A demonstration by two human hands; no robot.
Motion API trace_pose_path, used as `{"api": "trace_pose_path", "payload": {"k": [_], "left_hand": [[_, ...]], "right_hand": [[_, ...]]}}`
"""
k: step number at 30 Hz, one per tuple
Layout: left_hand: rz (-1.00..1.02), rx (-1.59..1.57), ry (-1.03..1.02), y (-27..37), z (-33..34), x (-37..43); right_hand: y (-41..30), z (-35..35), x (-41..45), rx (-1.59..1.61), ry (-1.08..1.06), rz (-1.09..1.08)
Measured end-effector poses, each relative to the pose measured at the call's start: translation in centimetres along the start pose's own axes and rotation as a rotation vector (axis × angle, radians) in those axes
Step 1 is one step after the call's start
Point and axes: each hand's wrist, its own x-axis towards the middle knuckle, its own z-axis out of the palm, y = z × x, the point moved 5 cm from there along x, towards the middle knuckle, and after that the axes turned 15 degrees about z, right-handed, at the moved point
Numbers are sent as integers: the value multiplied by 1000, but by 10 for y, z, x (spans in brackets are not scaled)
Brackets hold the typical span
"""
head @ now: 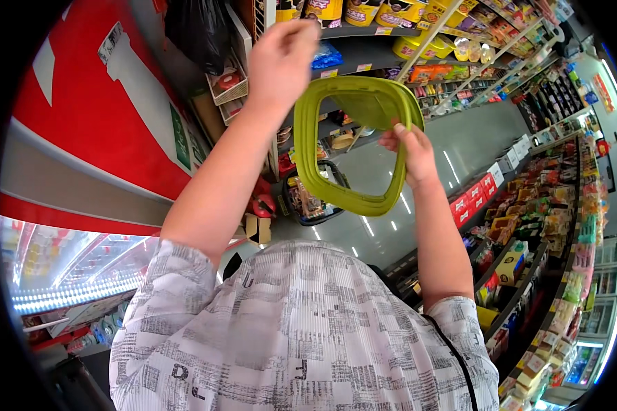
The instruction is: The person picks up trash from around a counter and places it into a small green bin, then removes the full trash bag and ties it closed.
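Observation:
My right hand grips the right side of a green plastic bin lid, thumb on top and fingers behind. The lid is a rounded square frame with a wide opening, and a green flap sits tilted at its far side. Through the opening I see the floor and part of a shelf. Up and to the left, my left hand is raised with curled fingers, blurred, close to the lid's upper left corner. Whether it holds something small, I cannot tell.
Shelves of packaged instant noodles stand ahead. A black shopping basket with goods sits on the floor beside a cardboard box. A black plastic bag hangs upper left. Red boxes and snack shelves line the right; a lit display case stands left.

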Motion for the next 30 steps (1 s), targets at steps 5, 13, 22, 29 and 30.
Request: {"api": "trace_pose_path", "payload": {"k": [5, 13, 22, 29, 30], "left_hand": [[-160, 130, 8, 22, -94, -103], [-747, 624, -287, 11, -258, -370], [-1217, 685, -920, 31, -379, -539], [-1399, 803, -800, 21, -466, -603], [-1388, 830, -802, 18, -472, -607]], "right_hand": [[7, -55, 17, 203, 34, 54], [22, -70, 16, 388, -70, 78], [21, -95, 19, 448, 3, 14], [20, -112, 15, 497, -22, -45], [19, -115, 14, 492, -58, -67]]}}
